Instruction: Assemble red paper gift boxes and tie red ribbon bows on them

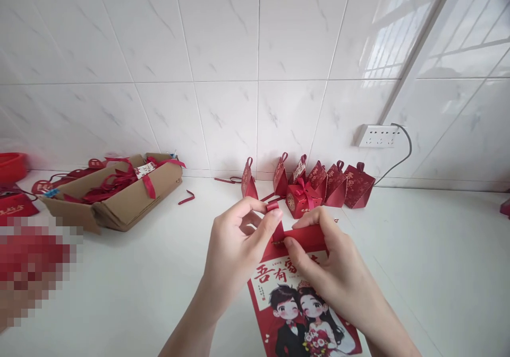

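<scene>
A flat red paper gift bag (274, 325) with a cartoon bride and groom lies in front of me, its top edge between my hands. Thumb and finger of my left hand (237, 245) pinch a dark red ribbon (278, 232), which rises from an opening near the bag's top. My right hand (330, 261) grips that top edge just right of the ribbon, thumb on the printed face and fingers behind. The ribbon's other end is hidden.
Several small red boxes with loops (335, 187) line the wall, behind a bow-tied box (305, 200). A cardboard box (139, 203) of ribbons stands left, near ribbon scraps (186, 197). A power strip (378, 136) with a cable (409, 152) is on the wall.
</scene>
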Demonstrator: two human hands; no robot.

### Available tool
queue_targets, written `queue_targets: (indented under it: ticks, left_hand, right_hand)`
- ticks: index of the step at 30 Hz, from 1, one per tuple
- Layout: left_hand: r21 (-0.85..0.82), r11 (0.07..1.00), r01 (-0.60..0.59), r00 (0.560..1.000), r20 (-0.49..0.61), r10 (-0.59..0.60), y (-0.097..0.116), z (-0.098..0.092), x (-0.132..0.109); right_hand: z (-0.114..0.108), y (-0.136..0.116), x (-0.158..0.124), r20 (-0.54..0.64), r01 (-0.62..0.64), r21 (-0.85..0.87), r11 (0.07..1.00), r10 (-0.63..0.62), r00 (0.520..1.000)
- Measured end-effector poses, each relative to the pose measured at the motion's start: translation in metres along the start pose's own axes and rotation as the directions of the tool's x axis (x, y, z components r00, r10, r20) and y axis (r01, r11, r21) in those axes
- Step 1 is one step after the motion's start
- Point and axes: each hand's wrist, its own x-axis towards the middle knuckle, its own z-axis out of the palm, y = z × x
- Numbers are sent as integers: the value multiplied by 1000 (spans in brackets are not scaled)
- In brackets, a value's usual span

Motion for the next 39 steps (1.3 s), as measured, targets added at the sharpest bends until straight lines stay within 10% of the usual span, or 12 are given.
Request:
queue_targets:
  ticks: [14, 27, 31, 35, 39]
  left_hand:
    - [-132, 988, 82, 994, 83, -72, -1, -3, 8]
    - [-126, 992, -20, 998, -61, 13, -9, -8, 10]
    - [-138, 989, 45, 993, 114, -29, -12, -20, 18]
    - [95, 992, 79, 871, 478, -115, -23, -24, 26]
    - [215, 974, -71, 880, 474, -41, -29, -20, 28]
  right_hand:
    - [11, 14, 5, -87, -36, -23, 999, 34, 996]
    - [-2, 11, 10, -143, -37, 58, 998, 45, 989]
    - [-12, 27, 24, -410, -44, 279, 959, 161, 898]
    - [-28, 45, 44, -512, -26, 504, 863, 323, 796]
    - [-39, 54, 52, -571, 33, 609, 792, 409, 712]
